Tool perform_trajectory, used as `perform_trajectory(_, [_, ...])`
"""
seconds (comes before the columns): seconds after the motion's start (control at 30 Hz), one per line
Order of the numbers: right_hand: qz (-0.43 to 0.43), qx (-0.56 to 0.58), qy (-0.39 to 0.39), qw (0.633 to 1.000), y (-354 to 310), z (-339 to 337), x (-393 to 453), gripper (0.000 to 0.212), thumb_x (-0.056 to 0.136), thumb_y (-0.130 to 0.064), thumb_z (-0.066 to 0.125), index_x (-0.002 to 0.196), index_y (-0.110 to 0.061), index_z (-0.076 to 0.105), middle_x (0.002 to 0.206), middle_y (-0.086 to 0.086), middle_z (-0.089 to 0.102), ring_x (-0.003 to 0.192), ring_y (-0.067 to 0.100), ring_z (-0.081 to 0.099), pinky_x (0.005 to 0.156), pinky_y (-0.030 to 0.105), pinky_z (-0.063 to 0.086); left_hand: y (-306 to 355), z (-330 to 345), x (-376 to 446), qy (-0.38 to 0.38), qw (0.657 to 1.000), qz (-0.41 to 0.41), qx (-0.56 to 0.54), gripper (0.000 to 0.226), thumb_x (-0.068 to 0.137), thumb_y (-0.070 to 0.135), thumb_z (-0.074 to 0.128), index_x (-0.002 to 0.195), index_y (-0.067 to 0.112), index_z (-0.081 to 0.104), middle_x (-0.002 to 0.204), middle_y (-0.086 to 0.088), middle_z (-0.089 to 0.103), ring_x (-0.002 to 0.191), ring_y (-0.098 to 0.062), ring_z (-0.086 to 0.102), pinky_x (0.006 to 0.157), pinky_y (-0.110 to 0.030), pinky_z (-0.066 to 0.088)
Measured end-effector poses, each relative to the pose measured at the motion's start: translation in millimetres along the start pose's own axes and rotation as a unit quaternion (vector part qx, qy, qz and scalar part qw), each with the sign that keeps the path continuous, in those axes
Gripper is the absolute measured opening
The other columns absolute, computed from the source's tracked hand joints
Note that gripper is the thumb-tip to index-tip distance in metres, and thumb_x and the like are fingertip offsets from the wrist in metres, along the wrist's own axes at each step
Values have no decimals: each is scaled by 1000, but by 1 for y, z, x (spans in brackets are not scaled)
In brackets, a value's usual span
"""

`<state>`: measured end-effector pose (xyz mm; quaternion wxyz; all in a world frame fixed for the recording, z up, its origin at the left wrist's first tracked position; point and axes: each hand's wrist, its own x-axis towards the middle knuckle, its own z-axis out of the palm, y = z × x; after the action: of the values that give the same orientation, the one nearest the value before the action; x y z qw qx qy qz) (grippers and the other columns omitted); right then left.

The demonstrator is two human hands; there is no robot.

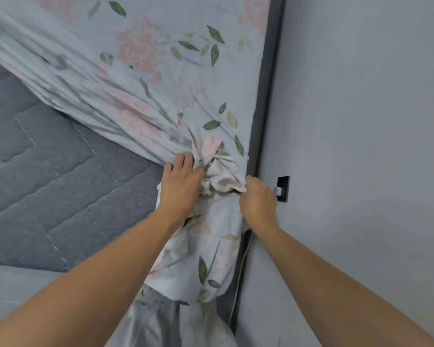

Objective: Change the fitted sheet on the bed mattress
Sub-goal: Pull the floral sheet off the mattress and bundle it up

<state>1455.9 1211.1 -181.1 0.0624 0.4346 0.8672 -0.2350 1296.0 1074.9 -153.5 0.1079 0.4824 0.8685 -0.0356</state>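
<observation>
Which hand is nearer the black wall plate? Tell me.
Right. The right hand grips the floral sheet just beside the black wall plate; the left hand holds the bunched sheet farther away, over the mattress.

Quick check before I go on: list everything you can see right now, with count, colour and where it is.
fitted sheet: one, pale blue with pink flowers and green leaves, bunched at the mattress corner by the wall
mattress: one, grey quilted, bare at left
wall: one, pale grey, right
bed frame edge: one, dark, between mattress and wall
wall plate: one, black, low on the wall
left hand: one, gripping the bunched sheet
right hand: one, gripping the sheet beside the wall
</observation>
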Motion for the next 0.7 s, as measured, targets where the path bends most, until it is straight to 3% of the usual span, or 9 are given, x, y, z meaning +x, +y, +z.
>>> perform_trajectory(0.07, [-12,-21,41,999,1,-8,25,19,81,2,63,83,-12,50,88,11,56,73,34,56,54,35,33,-8,2,15,56,998,27,7,48,53,11,85,97,16,67,123,-16,52,122,-38,47,92,-47,39])
perform_trajectory(0.13, [-22,-51,62,996,2,-16,51,15,83,-1,66,90,-10,55,101,10,52,83,32,54,55,36,34,-14,2,30,58,998,33,-1,77,57,25,89,129,22,61,146,-21,41,142,-40,35,115,-57,31])
perform_trajectory(0.2, [-22,-50,66,996,3,-18,66,16,88,-5,65,101,-10,57,113,9,49,95,30,52,58,38,41,-18,3,41,28,999,20,-19,108,61,45,91,155,31,40,160,-22,26,153,-38,21,122,-65,18])
perform_trajectory(0.3, [-27,90,-16,995,3,-10,66,37,95,-22,68,125,-17,47,126,4,44,103,28,56,73,44,53,-22,6,57,-30,999,-4,-23,125,64,70,83,164,41,13,170,-18,4,158,-32,4,120,-72,9])
perform_trajectory(0.4, [-10,163,-80,983,5,0,64,68,91,-36,76,145,-25,35,139,-1,49,111,21,59,86,42,53,-27,6,67,-60,998,-8,-4,121,62,80,76,162,43,18,171,-15,-1,157,-33,6,115,-76,19])
perform_trajectory(0.47, [-23,117,-62,991,5,5,68,48,94,-24,72,132,-24,42,122,1,60,102,28,65,81,47,57,-28,9,72,-73,997,-8,1,113,60,73,82,155,41,30,168,-16,8,154,-35,14,108,-71,33])
perform_trajectory(0.53, [-50,49,-38,997,2,3,76,31,93,-7,65,115,-18,45,94,2,60,81,34,63,66,49,55,-28,12,81,-69,998,0,-11,98,53,51,92,138,35,46,156,-16,30,141,-38,33,90,-57,46])
perform_trajectory(0.6, [-74,0,-26,997,-8,-11,91,27,89,3,62,109,-11,50,81,1,53,70,35,60,57,45,49,-29,8,94,-39,999,17,-17,78,50,28,94,119,26,58,134,-14,48,120,-37,46,69,-43,43])
perform_trajectory(0.7, [-90,-1,44,995,-34,-45,137,27,83,9,60,101,-8,49,77,0,49,62,31,50,53,38,36,-33,-13,125,58,997,41,-3,50,57,11,85,103,20,67,116,-10,55,105,-34,51,74,-43,38])
